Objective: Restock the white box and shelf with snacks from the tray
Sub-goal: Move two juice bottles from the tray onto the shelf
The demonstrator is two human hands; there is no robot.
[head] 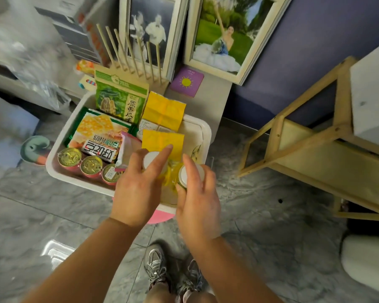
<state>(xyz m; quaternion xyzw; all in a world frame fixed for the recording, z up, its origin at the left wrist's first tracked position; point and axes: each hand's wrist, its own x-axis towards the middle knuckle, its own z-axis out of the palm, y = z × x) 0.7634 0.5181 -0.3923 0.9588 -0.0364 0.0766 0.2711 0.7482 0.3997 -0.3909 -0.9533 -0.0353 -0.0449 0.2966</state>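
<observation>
both hands low over near end of white box (51,162). left hand (138,189): fingers (136,158) wrapped round a white-lidded jar (150,159), index finger straight, tip over a yellow packet (160,138). right hand (197,206): fingers (189,167) clasping a second white-lidded jar (187,173) at its lid, thumb on near side, index finger laid across top. jars just beside each other, not touching, crinkled yellow wrapper (169,173) between.

left of left fingers, inside box: three gold-topped cans (91,166) in a row along near wall. beyond cans, a cracker pack (96,134) lying flat, pink packet (127,147) at its right edge. beyond fingers, upright at far end: green melon-seed bag (120,99), second yellow packet (164,110) to its right.

well right of right fingers: wooden shelf (304,149) on grey marble floor (260,226), apart from box. beyond box: wooden peg rack (131,51), purple card with yellow sun (186,82), black-and-white framed photo (149,29), colour framed photo (225,33). below wrists: grey sneakers (155,265). pink object (160,215) under near edge of box, kind unclear.
</observation>
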